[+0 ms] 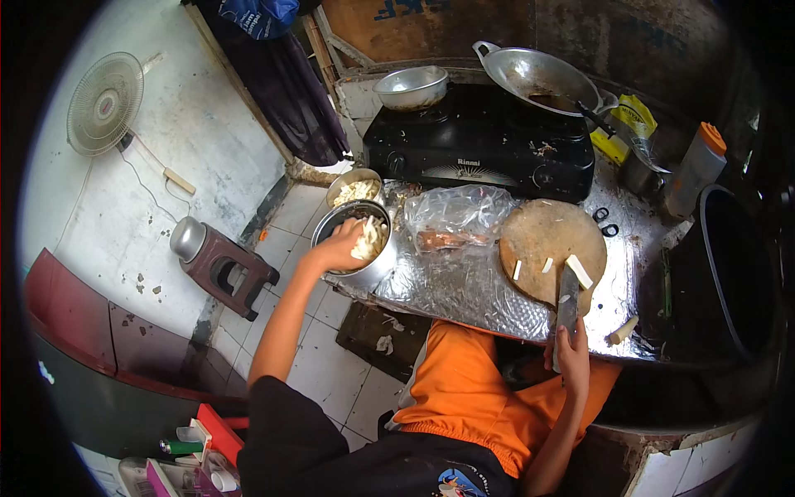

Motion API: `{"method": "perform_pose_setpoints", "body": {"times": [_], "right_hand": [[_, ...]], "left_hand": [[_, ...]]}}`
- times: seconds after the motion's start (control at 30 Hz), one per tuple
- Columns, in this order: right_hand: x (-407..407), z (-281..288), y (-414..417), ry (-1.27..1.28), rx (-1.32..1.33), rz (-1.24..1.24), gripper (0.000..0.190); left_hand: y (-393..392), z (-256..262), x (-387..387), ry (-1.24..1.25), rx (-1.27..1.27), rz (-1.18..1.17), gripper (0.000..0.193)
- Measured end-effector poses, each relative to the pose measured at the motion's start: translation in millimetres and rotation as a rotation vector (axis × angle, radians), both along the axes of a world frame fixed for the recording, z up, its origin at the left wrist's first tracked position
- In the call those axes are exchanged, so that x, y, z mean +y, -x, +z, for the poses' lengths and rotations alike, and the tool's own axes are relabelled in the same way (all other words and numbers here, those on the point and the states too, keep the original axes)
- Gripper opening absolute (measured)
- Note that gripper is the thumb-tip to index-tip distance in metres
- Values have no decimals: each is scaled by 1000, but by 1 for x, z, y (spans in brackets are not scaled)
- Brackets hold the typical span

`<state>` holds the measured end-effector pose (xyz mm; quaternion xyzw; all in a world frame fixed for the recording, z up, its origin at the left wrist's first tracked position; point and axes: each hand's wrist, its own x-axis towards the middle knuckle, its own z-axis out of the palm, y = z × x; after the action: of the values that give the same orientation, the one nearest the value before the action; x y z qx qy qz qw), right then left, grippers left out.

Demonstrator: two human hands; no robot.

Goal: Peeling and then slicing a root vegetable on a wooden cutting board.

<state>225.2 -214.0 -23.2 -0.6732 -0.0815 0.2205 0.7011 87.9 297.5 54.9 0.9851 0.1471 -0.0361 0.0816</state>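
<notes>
My left hand (343, 244) reaches into a metal pot (367, 278) at the table's left edge. Its fingers touch cut white strips (372, 239); whether they grip any is hidden. My right hand (572, 355) holds a knife (567, 298) near the table's front edge, its broad blade extending over a round wooden chopping board (540, 230). Beside the blade's tip lies a thick white piece (579, 272). Two smaller white pieces, one a thin stick (517, 269), rest further left on the board. Behind the pot, a metal bowl (356, 186) contains more cut white pieces.
A clear plastic bag (459, 214) with brownish contents lies left of the board. Behind it stands a black two-burner stove (478, 143) bearing a metal basin (411, 88) and a wok (537, 77). To the right are a peeled pale stalk (623, 330) and a large black bucket (708, 279).
</notes>
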Motion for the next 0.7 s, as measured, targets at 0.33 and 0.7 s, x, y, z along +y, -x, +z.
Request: {"method": "perform_pose_setpoints", "body": {"times": [0.33, 0.7], "right_hand": [[-11, -2, 0, 25, 12, -6, 43], [-4, 3, 2, 12, -12, 6, 21]], "left_hand": [[-39, 66, -29, 46, -21, -186, 61], [-149, -2, -226, 62, -236, -737, 81]]}}
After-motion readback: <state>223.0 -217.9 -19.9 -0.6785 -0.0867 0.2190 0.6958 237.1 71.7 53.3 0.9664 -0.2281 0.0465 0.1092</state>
